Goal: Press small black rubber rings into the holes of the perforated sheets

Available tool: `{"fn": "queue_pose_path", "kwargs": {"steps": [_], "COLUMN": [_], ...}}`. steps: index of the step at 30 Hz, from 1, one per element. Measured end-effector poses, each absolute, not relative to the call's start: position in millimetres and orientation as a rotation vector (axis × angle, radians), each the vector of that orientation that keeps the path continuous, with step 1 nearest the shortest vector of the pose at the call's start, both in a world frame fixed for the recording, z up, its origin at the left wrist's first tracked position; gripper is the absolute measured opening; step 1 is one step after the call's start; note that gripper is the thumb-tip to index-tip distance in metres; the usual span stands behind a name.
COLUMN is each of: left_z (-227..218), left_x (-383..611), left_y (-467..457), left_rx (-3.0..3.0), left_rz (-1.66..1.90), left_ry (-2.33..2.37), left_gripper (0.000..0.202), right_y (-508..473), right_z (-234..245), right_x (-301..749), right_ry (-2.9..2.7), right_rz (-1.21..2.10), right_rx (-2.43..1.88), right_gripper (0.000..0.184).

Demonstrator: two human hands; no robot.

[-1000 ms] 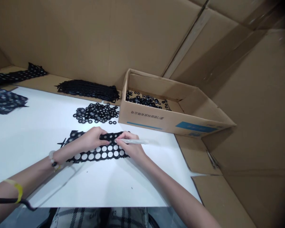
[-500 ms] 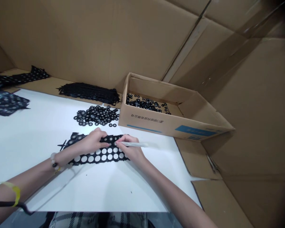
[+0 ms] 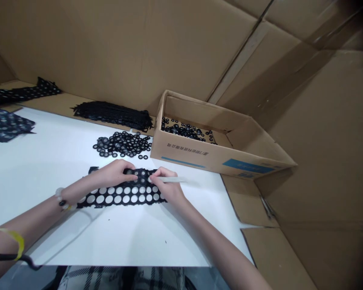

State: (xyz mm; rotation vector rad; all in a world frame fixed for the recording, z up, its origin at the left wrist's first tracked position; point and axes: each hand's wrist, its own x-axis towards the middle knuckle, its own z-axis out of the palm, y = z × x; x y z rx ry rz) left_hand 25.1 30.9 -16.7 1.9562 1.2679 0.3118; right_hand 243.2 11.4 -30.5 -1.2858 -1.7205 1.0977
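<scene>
Stick (image 3: 174, 179) in closed right hand (image 3: 171, 191)

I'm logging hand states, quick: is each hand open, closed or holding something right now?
Left hand: on the perforated black sheet; whether gripping or only pressing cannot be told.
Right hand: closed, holding a pale pen-like tool.

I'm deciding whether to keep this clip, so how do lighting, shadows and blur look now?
Head view: bright white table, with soft shadow along the left arm; head view: pen-like tool smeared at its free end; head view: cardboard wall darkened toward the upper right corner.
</scene>
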Motion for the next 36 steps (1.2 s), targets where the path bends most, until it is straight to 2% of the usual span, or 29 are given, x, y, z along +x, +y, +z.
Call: {"fn": "queue_pose_path", "kwargs": {"steps": [5, 17, 27, 36], "left_z": [-17.3, -15.5, -16.1, -12.0], "left_x": [28.6, 28.5, 38.9, 30.3], "left_y": [27.4, 29.0, 17.4, 25.5], "left_rx": [1.991, 2.006, 1.975, 2.004], "left_rz": [0.401, 0.364, 0.49, 0.339], "left_ry": [1.235, 1.257, 1.236, 1.274], "left_gripper": [0.024, 0.026, 0.026, 0.03], "right_y": [14.5, 8.2, 4.7, 4.7], "right_z": [-25.4, -36.5, -37.8, -36.7], "right_x": [247.3, 234.5, 228.4, 233.3], "right_ry": [-1.58, -1.66, -1.715, -1.675], "right_rz": [1.146, 1.105, 0.999, 0.979], "right_rx": [-1.227, -1.207, -1.211, -1.201], "right_gripper": [0.015, 0.015, 0.011, 0.015]}}
